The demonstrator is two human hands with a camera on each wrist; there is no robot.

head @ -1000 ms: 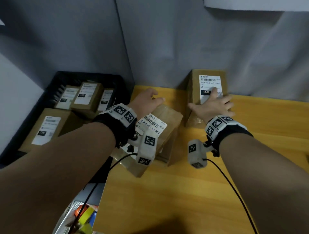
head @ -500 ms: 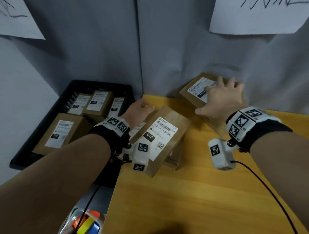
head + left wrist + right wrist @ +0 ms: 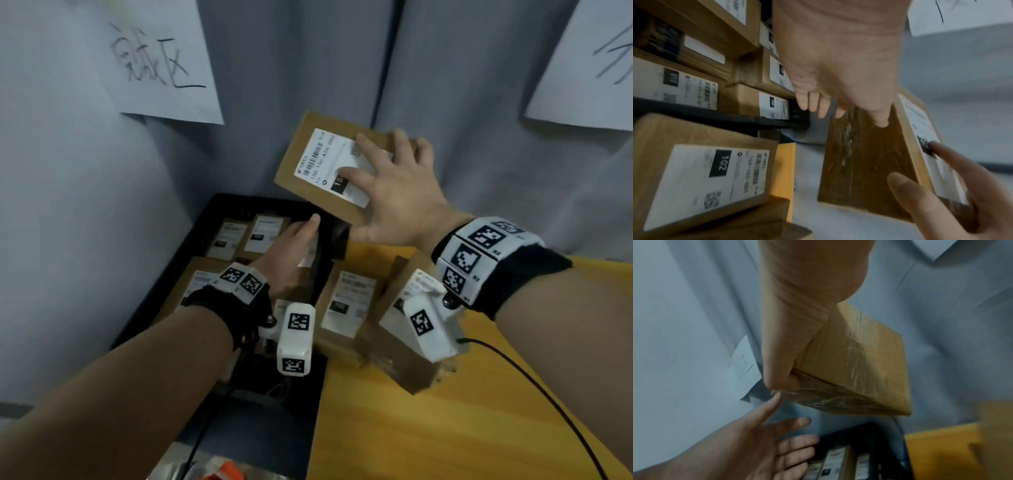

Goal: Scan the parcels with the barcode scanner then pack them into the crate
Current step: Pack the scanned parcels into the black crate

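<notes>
My right hand point(image 3: 394, 195) grips a brown parcel point(image 3: 298, 154) with a white label and holds it tilted in the air, above the far right corner of the black crate point(image 3: 253, 202). In the right wrist view the thumb side clamps the parcel point(image 3: 859, 361). My left hand point(image 3: 291, 246) reaches up under it with straight fingers. Its thumb touches the parcel's dark underside point(image 3: 865, 162). Several labelled parcels point(image 3: 263, 233) lie in the crate. No scanner shows in any view.
Two more parcels point(image 3: 349, 305) point(image 3: 400, 318) stand on the yellow table point(image 3: 479, 411) beside the crate's right wall. Grey curtain with paper signs point(image 3: 161, 61) closes off the back and left. An orange item point(image 3: 229, 471) lies at the bottom edge.
My right hand has lifted the parcel off the back of the table and carried it left, over the crate. My left hand left the table parcel and rose under the lifted one.
</notes>
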